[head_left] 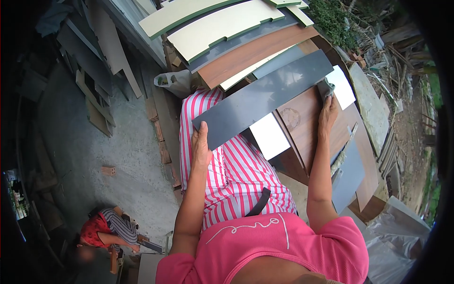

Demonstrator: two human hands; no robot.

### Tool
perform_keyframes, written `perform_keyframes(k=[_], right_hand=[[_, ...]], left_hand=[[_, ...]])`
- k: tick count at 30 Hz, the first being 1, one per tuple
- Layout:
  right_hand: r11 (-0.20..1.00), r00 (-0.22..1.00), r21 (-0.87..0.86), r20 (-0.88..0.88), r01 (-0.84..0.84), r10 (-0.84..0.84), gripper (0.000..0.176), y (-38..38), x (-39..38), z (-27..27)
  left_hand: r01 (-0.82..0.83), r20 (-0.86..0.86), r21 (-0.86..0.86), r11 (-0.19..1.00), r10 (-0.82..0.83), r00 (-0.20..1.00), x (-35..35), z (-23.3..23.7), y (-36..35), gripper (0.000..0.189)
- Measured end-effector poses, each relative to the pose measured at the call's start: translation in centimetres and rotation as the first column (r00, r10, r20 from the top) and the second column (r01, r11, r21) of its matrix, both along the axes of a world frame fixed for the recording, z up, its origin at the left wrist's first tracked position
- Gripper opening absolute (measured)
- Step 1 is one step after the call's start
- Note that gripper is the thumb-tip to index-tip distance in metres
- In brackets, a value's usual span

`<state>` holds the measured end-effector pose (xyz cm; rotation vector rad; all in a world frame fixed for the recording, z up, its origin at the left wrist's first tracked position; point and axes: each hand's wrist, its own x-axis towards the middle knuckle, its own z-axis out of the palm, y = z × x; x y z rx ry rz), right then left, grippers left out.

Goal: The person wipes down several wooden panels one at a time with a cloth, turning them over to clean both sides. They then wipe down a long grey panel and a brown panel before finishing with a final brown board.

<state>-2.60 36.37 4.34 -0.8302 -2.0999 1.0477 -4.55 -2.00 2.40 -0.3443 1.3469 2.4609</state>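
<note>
Fingers of the left hand [202,146] are closed round the lower left end of a long dark grey panel [265,97], thumb on top and the rest hidden beneath. The panel runs slantwise from the middle of the frame to the upper right, over a lap covered in red-and-white striped cloth [231,165]. At its far end the right hand [327,113] lies flat, fingers extended and pressing a small grey rag [326,88] against the panel's corner. Judging by that, the wiping is at the upper right end; the surface looks even all along, so I cannot tell how much is cleaned.

At lower left another person [106,232] crouches on the concrete, with a brick [108,170] above them and offcuts [99,52] leaning at upper left. A stack of boards [227,28] fills the top centre, close behind the panel. Under the panel lie a white piece [269,136] and a brown board [302,123]; a grey sheet [348,177] crowds the right forearm.
</note>
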Motion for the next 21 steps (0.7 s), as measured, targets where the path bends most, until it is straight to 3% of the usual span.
perform_keyframes(k=[4,5,6,7,8,10,11,16,19,20,21], right_hand=[[0.997,0.992,-0.025,-0.111,-0.07,0.067,0.036,1.3,0.7,-0.2],[0.947,0.951,-0.28,-0.302,-0.156,0.067,0.036,2.0,0.9,-0.4],[0.822,0.881,-0.497,-0.473,-0.278,0.013,0.035,1.8,1.1,-0.1],[0.687,0.84,-0.642,-0.536,-0.34,-0.085,0.033,1.5,1.3,0.5],[0.688,0.84,-0.644,-0.535,-0.336,-0.09,0.033,1.4,1.6,0.4],[0.671,0.859,-0.625,-0.511,-0.4,0.036,0.033,1.6,2.2,0.1],[0.777,0.954,-0.583,-0.292,-0.236,0.071,0.038,1.7,2.6,0.1],[0.757,0.946,-0.604,-0.319,-0.248,0.056,0.058,1.4,3.0,0.9],[0.893,0.989,-0.427,-0.085,-0.145,0.12,0.065,0.2,2.9,2.5],[0.894,0.99,-0.426,-0.085,-0.142,0.117,0.065,0.4,2.8,2.7],[0.957,0.979,-0.277,0.157,-0.086,0.133,0.062,0.7,2.4,2.8]], left_hand=[[0.012,-0.023,-0.015,1.0,-0.013,1.0,0.2,-0.3,0.1,0.067],[0.016,-0.045,-0.021,1.0,-0.017,0.999,0.3,-0.2,0.1,0.068],[0.019,-0.064,-0.032,0.999,-0.021,0.998,0.4,0.1,0.0,0.07],[0.021,-0.062,-0.034,0.999,-0.024,0.998,0.5,0.3,0.0,0.07],[0.01,-0.05,-0.053,0.999,-0.013,0.999,0.6,0.4,0.0,0.07],[0.007,-0.04,-0.066,0.998,-0.01,0.999,0.6,0.7,0.3,0.071],[-0.007,-0.048,-0.068,0.998,0.004,0.999,0.6,0.8,0.4,0.067],[-0.028,-0.08,-0.083,0.996,0.022,0.997,0.6,0.8,0.3,0.062],[-0.028,-0.081,-0.062,0.998,0.023,0.996,0.5,0.9,0.6,0.062],[-0.026,-0.078,-0.066,0.997,0.021,0.997,0.5,0.8,0.5,0.062],[-0.024,-0.076,-0.071,0.997,0.019,0.997,0.5,1.0,0.5,0.061]])
